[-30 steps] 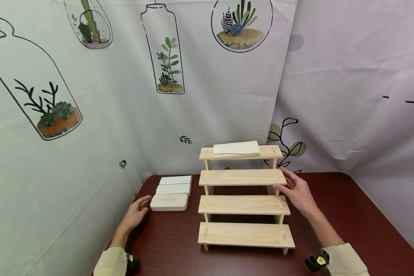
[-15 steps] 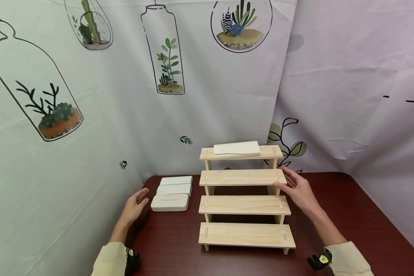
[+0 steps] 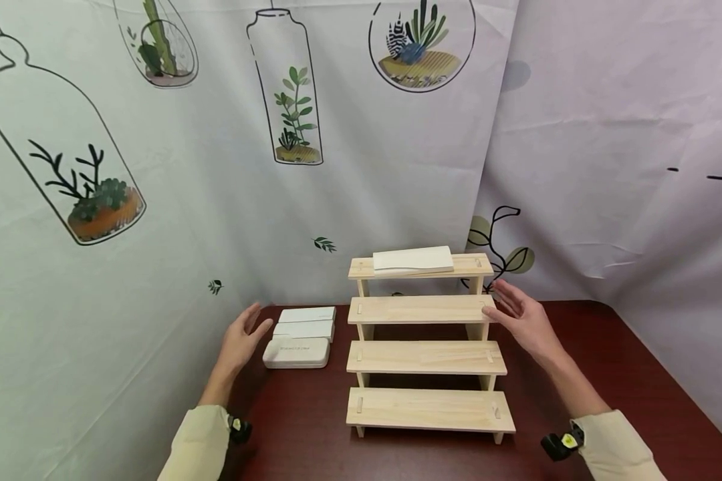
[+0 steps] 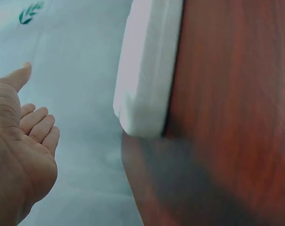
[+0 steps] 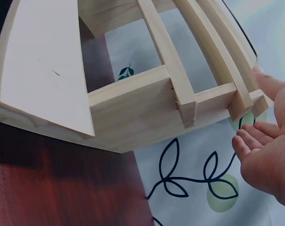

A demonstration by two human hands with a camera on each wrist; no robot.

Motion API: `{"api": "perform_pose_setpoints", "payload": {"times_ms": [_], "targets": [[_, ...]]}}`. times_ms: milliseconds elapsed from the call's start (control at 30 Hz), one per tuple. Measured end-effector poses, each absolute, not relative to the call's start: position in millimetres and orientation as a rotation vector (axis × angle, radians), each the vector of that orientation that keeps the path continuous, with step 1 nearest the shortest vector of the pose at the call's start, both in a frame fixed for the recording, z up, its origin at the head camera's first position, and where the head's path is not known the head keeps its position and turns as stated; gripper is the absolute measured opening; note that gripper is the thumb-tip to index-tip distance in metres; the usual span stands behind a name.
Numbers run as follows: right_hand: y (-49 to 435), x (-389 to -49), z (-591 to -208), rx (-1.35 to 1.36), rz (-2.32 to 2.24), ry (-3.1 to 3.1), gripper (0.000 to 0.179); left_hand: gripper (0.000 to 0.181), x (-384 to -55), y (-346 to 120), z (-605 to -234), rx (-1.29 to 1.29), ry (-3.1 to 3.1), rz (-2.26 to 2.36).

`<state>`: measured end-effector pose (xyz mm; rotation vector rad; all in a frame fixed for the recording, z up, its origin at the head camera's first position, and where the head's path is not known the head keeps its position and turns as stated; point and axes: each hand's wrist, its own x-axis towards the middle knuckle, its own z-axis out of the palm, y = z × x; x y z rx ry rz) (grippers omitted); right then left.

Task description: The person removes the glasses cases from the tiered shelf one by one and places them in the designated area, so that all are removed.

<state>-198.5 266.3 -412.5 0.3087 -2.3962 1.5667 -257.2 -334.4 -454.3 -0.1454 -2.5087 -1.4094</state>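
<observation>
My left hand (image 3: 238, 341), fingers relaxed, hovers left of a rounded white case (image 3: 296, 354). Nothing is in it; the left wrist view shows its palm bare, apart from the case's edge (image 4: 147, 94). Behind the case lie two flat white boxes (image 3: 303, 330). To the right stands a tiered wooden display shelf (image 3: 426, 359). My right hand (image 3: 526, 327) is beside the right end of its second tier from the top, thumb overlapping that board. In the right wrist view, the hand (image 5: 269, 141) has loose fingers that grip nothing; whether the thumb touches the wood cannot be told.
A folded white sheet or flat packet (image 3: 412, 259) lies on the top tier. Everything stands on a dark red wooden table (image 3: 295, 414). Plant-printed fabric (image 3: 361, 187) hangs close behind the table and along its left side.
My left hand drew back from the white case, then rose and shifted toward the back beside the boxes. My right hand has moved slightly right, loosening from the shelf's end. The shelf stays put.
</observation>
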Motion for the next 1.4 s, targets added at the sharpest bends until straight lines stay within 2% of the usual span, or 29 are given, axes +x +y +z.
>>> {"api": "perform_pose_setpoints", "payload": {"times_ms": [400,700,1400], "targets": [[266,-203,-399,0.311,1.59,-2.357,0.085,0.091,-270,-290,-423,-0.267,-2.488,-1.432],[263,-210,-388,0.309,1.582,-2.363,0.088,0.082,-282,-253,-397,-0.487,-2.396,-1.473],[258,-226,-379,0.347,1.545,-2.372,0.087,0.083,-295,-175,-370,-0.731,-2.342,-1.495]]}}
